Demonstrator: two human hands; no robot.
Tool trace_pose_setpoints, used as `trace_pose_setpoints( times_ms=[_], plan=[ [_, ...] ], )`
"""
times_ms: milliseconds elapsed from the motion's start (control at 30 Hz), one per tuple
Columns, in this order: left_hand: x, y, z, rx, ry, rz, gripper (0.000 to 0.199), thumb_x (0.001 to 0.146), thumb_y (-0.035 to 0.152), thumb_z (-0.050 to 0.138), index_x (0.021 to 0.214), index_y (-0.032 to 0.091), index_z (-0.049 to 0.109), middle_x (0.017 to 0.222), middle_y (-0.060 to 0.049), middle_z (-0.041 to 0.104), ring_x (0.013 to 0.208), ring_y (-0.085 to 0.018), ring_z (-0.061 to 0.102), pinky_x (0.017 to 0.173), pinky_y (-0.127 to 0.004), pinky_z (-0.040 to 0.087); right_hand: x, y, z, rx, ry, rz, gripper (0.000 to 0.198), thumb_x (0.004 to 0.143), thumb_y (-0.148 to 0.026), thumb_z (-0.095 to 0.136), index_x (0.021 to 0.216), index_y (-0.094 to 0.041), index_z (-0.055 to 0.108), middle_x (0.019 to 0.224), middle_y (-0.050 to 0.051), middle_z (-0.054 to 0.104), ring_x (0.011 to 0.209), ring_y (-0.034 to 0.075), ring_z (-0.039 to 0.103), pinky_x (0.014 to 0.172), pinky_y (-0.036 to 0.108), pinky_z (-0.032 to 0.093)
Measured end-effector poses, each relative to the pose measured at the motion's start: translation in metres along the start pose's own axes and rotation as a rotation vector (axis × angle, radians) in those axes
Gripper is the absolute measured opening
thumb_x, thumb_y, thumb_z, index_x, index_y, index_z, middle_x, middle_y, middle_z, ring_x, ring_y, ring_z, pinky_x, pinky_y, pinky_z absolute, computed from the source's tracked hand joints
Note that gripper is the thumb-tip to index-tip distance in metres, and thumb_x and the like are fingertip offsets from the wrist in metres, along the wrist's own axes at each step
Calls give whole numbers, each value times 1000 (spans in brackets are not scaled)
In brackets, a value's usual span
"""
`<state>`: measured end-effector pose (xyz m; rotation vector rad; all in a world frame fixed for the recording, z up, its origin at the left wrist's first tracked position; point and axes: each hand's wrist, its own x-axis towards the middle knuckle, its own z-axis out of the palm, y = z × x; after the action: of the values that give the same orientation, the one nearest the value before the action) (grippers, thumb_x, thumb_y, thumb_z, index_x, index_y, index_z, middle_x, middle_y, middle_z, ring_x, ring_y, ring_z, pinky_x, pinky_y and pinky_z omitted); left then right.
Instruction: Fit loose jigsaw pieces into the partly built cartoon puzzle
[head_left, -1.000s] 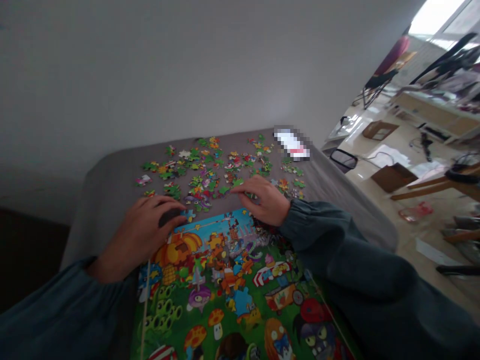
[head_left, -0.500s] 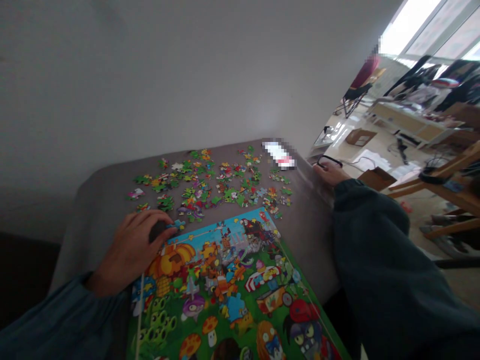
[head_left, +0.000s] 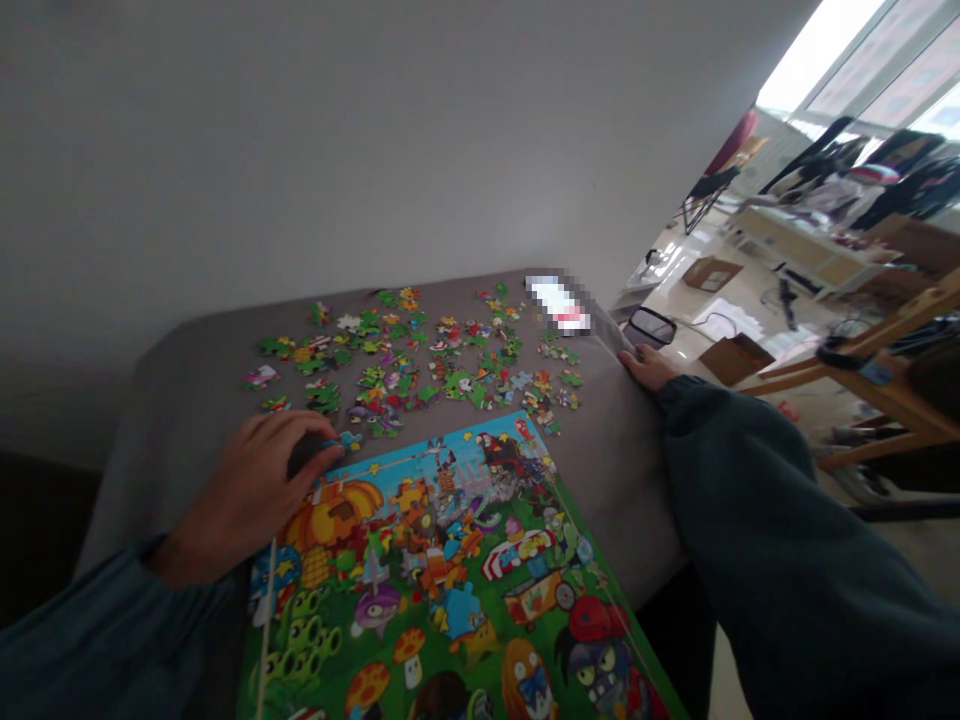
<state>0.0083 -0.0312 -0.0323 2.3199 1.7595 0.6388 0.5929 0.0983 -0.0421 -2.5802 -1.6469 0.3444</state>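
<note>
My left hand [head_left: 259, 490] is closed at the upper left corner of the puzzle board [head_left: 442, 600], with a blue puzzle piece [head_left: 347, 440] at its thumb and fingertips. The board bears a colourful cartoon picture, with some pieces lying in it, among them a blue piece [head_left: 461, 610]. Beyond the board, many loose puzzle pieces [head_left: 457, 380] are spread over the grey tabletop [head_left: 210, 370]. My right hand [head_left: 651, 369] rests on the table's right edge, its fingers stretched out and holding nothing.
A lit phone [head_left: 559, 303] lies at the table's far right corner, its screen blurred out. Past my right hand is a black-rimmed object [head_left: 651, 327]. A wall [head_left: 360, 150] stands behind the table. Cardboard boxes [head_left: 736, 358] and a wooden chair frame [head_left: 862, 380] occupy the floor at right.
My right hand has come down slightly, with its fingers now lying on the table edge. The black-rimmed object beside it shows more fully. My left hand keeps the piece; the view has shifted slightly.
</note>
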Motion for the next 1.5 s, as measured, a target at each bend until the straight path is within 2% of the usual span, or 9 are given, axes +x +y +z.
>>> trace_pose_setpoints(
  times_ms=[400,567,867,1000,1167,1233,1300,1400,1500],
  plan=[
    [23,-5,3,-13,9,45,40,91,67,49,95,30,65,109,-6,76,107,-34,67,107,-55,42,-2,7,-2,5,-49,-129,67,102,-55,48,150,-9,50,150,24,58,138,34,59,113,41,46],
    [19,-5,-2,-2,16,14,37,95,62,49,93,28,63,111,-7,75,108,-33,66,109,-56,41,-7,6,1,36,-19,-145,68,99,-62,51,145,-11,54,144,25,63,132,36,64,110,45,48],
    [21,7,-6,-29,-46,-19,42,94,64,49,96,26,68,102,-6,76,100,-30,67,96,-46,50,-19,3,-2,39,14,-180,65,102,-49,44,151,-7,48,153,26,54,143,37,53,118,47,41],
    [19,18,-14,-47,-49,-61,49,96,69,45,99,27,69,98,-5,78,84,-25,69,74,-37,55,-22,0,-10,54,47,-252,73,97,-42,52,157,-3,37,157,29,44,150,40,42,121,51,37],
    [20,38,-23,-69,-70,-10,65,94,82,38,103,28,72,100,-4,79,83,-24,71,78,-37,58,-34,-41,-35,86,128,-518,78,90,-42,63,160,-19,38,160,18,41,152,40,34,125,60,29],
    [20,43,-24,-66,-80,17,67,94,84,36,104,28,73,101,-4,80,84,-23,71,83,-38,58,-45,-69,-46,150,283,-719,73,90,-45,65,156,-23,43,156,18,43,147,45,36,119,68,30],
    [20,45,-26,-55,-76,36,68,95,83,35,106,28,73,101,-4,80,85,-23,71,83,-39,59,-59,-99,-53,217,422,-822,67,91,-44,66,153,-29,47,154,15,45,142,45,40,116,72,30],
    [19,43,-27,-22,-29,59,64,98,78,36,110,27,72,106,-5,80,93,-23,72,88,-40,58,-79,-139,-48,322,447,-985,56,93,-37,62,148,-26,52,147,15,51,140,40,45,117,66,34],
    [19,38,-26,23,63,73,58,101,71,37,112,25,71,114,-6,78,108,-24,69,104,-44,52,-89,-162,-24,430,440,-992,41,95,-27,56,135,-22,61,135,14,61,133,37,51,117,63,36]
  ],
)
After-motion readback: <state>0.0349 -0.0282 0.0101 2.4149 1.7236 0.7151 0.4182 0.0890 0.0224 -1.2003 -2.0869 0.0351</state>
